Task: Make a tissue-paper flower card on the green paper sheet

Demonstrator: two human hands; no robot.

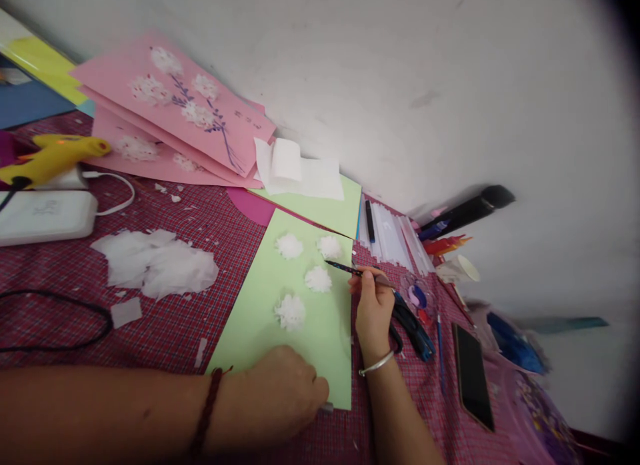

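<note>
Green sheet (pixel 257 272) lies on the checked surface (pixel 175 345), four white flowers (pixel 290 312) atop; R hand (pixel 374 312) fingers pinch a thin brush/pen (pixel 342 268), tip btwn two flowers, so a slip could smudge either. L hand (pixel 273 392) fingers curled, can't tell on what; leaning might skew the sheet.

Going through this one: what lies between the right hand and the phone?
In the head view, a blue-and-black tool lies beside the right hand, then a slim blue stick nearer the phone.

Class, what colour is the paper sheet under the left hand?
The paper sheet is light green, best seen in the head view.
</note>
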